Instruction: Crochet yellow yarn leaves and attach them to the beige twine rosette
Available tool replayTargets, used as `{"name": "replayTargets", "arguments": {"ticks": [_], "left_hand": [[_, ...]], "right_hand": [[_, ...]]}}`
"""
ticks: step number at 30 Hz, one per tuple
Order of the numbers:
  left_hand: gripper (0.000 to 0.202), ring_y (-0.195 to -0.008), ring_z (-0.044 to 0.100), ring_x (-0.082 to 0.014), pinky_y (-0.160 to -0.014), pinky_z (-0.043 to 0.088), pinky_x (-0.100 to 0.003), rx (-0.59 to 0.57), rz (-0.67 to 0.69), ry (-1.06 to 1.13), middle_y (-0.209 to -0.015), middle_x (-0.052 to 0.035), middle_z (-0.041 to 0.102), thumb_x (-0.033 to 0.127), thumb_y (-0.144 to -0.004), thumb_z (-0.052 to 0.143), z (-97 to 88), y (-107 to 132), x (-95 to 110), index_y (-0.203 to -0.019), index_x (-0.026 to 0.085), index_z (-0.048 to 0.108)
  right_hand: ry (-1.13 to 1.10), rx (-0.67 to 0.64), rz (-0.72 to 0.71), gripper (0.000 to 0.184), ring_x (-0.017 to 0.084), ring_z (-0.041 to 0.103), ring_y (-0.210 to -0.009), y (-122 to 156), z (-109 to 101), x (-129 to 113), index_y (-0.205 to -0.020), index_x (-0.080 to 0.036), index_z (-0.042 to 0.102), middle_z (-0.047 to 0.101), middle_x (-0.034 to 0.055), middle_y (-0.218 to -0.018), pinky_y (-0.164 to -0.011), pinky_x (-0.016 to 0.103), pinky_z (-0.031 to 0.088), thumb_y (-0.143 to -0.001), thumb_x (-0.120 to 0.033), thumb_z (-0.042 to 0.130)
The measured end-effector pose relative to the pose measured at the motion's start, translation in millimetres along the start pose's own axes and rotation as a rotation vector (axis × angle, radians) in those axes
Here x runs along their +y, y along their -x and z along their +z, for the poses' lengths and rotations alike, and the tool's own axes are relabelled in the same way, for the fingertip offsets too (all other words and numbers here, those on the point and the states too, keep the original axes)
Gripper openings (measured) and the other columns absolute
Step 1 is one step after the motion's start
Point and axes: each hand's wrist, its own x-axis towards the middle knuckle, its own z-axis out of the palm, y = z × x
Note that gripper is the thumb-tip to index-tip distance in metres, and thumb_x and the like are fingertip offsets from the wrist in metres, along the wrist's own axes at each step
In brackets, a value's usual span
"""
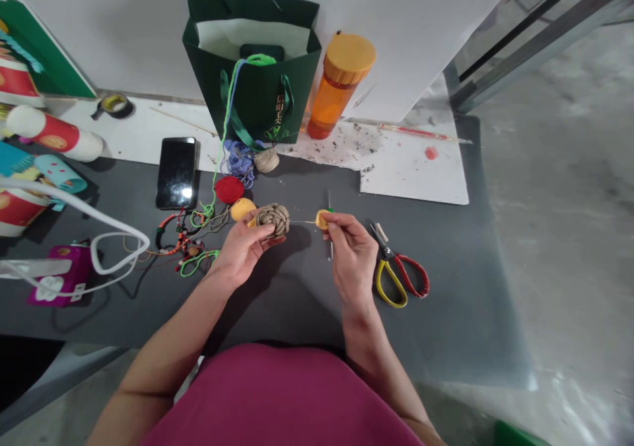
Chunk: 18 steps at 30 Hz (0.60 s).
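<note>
Between the thumb and fingers of my left hand (238, 253) is a coiled brown cord rosette (275, 217), its spiral side facing up. A bit of yellow shows behind it, partly hidden by the fingers. My right hand (353, 253) pinches a small yellow piece (321, 219), whose exact kind I cannot make out. A thin thread (302, 222) runs straight across the gap from the rosette to this piece. Under my right fingers lies a thin tool with a green part (330, 201), mostly covered. Scissors (399, 271) with one yellow and one red handle lie beside my right hand.
Yellow (243, 209), red (228, 189) and beige yarn balls (267, 160) sit near a blue yarn tangle (238, 159). Beaded bracelets (171, 234) and a phone (176, 172) lie left. Behind stand a green paper bag (257, 96) and an orange bottle (337, 89). A white cable (119, 234) loops at left.
</note>
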Motion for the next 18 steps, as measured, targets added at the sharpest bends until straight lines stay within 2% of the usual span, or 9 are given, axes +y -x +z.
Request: {"name": "replayTargets", "arguments": {"ticks": [4, 8, 13, 18], "left_hand": [[0.037, -0.076, 0.072, -0.0129, -0.071, 0.063, -0.026, 0.018, 0.032, -0.003, -0.086, 0.0, 0.076, 0.008, -0.061, 0.084, -0.8, 0, 3, -0.092, 0.017, 0.067], [0.034, -0.077, 0.072, -0.0133, -0.073, 0.062, -0.027, 0.005, 0.008, 0.005, -0.086, 0.0003, 0.076, 0.009, -0.063, 0.083, -0.3, 1, 1, -0.091, 0.017, 0.067], [0.032, -0.079, 0.073, -0.0155, -0.079, 0.061, -0.03, -0.032, -0.028, -0.004, -0.089, -0.0021, 0.077, 0.011, -0.063, 0.084, 1.7, 2, -7, -0.09, 0.016, 0.069], [0.037, -0.083, 0.072, -0.0164, -0.08, 0.061, -0.032, -0.01, 0.061, -0.043, -0.092, -0.0024, 0.076, 0.013, -0.063, 0.085, 0.3, 1, -6, -0.095, 0.016, 0.067]], "right_hand": [[0.089, 0.074, -0.042, 0.012, 0.013, 0.065, -0.071, -3, -5, 0, -0.092, -0.023, 0.075, 0.077, 0.0026, -0.089, -0.067, 0.029, 0.053, -0.088, -0.029, 0.066], [0.222, 0.054, -0.113, 0.015, 0.014, 0.067, -0.077, -1, -3, 1, -0.098, -0.022, 0.075, 0.076, 0.0039, -0.092, -0.073, 0.03, 0.054, -0.091, -0.029, 0.063], [0.186, -0.043, -0.086, 0.018, 0.015, 0.071, -0.078, 5, 5, 0, -0.104, -0.023, 0.072, 0.077, 0.004, -0.091, -0.071, 0.029, 0.058, -0.089, -0.026, 0.063], [0.151, -0.009, -0.061, 0.018, 0.015, 0.073, -0.078, 5, 4, -4, -0.104, -0.022, 0.072, 0.078, 0.004, -0.09, -0.072, 0.03, 0.06, -0.088, -0.028, 0.066]]}}
